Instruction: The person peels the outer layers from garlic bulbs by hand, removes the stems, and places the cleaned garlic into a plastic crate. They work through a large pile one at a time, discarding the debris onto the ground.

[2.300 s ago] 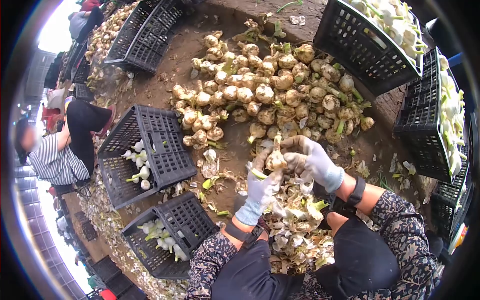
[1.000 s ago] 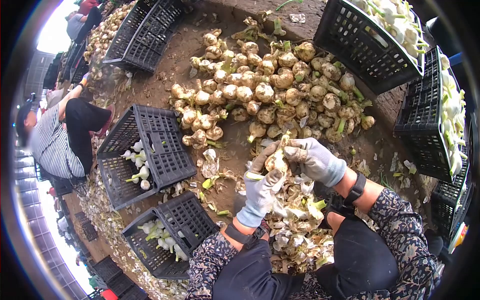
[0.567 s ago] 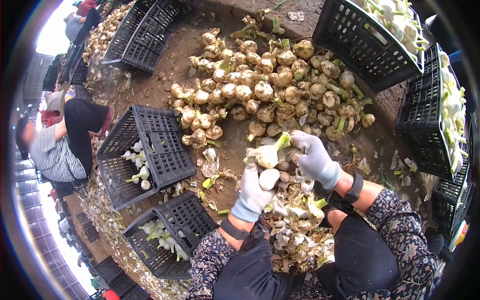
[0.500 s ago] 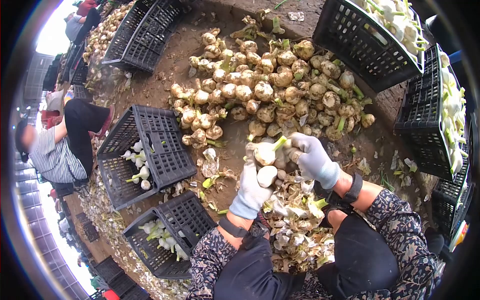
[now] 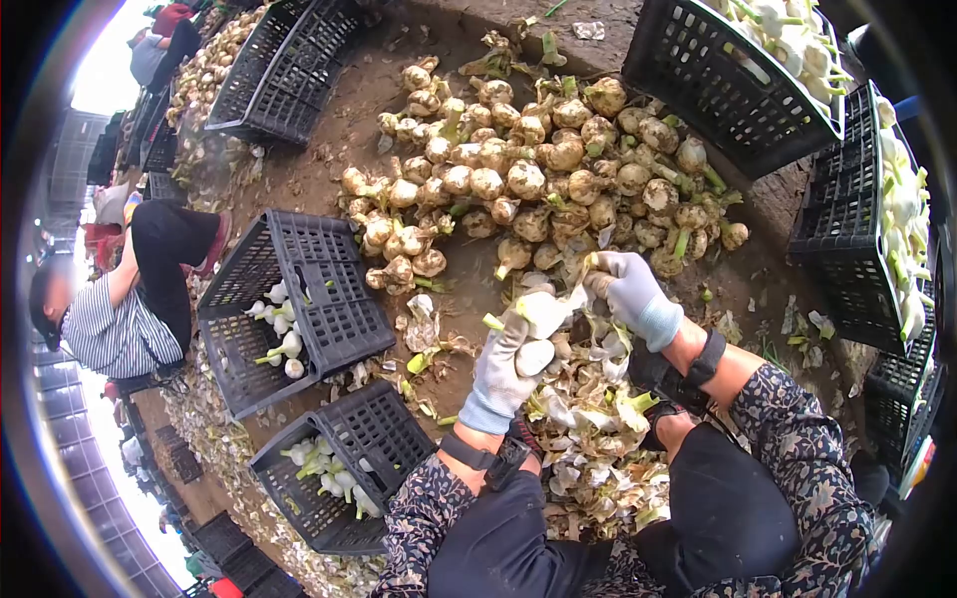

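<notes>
In my gloved left hand [image 5: 496, 381] is a white garlic bulb [image 5: 542, 313], its short green stem pointing left. A second smooth white bulb [image 5: 534, 357] sits just below it, also within the left fingers. My gloved right hand [image 5: 626, 289] pinches a strip of garlic skin [image 5: 576, 297] that stretches from the upper bulb's right side. Under both hands lies a heap of peeled skins [image 5: 598, 429]. Beyond them a pile of dirt-covered garlic bulbs [image 5: 525, 179] spreads over the ground.
Two black crates [image 5: 334, 289] [image 5: 374, 444] with some white garlic stand at left. Full garlic crates [image 5: 733, 85] [image 5: 835, 214] are at right. Another black crate [image 5: 284, 75] is at upper left. A person in a striped shirt [image 5: 125, 324] sits at far left.
The upper bulb has turned, its green stem swinging from upper right to left, and its surface is now whiter. My right hand has moved slightly up, drawing out a strip of skin.
</notes>
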